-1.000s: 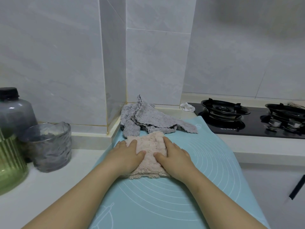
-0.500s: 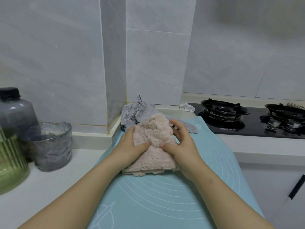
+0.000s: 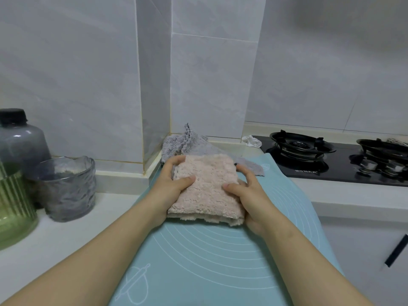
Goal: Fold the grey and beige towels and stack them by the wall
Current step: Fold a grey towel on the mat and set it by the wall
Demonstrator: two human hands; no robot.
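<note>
We hold the folded beige towel [image 3: 207, 188] clamped in left hand [image 3: 170, 184] and right hand [image 3: 249, 191], near the wall [image 3: 212, 85]; crumpled grey towel [image 3: 187, 144] there could tilt it.

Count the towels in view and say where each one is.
2. The beige towel is folded on the teal mat, held between the left hand and right hand. The grey towel lies crumpled behind it by the wall corner, partly hidden.

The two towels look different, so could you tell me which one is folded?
The beige towel, a flat rectangle held by the left hand and right hand; the grey towel lies crumpled behind it against the wall.
</note>
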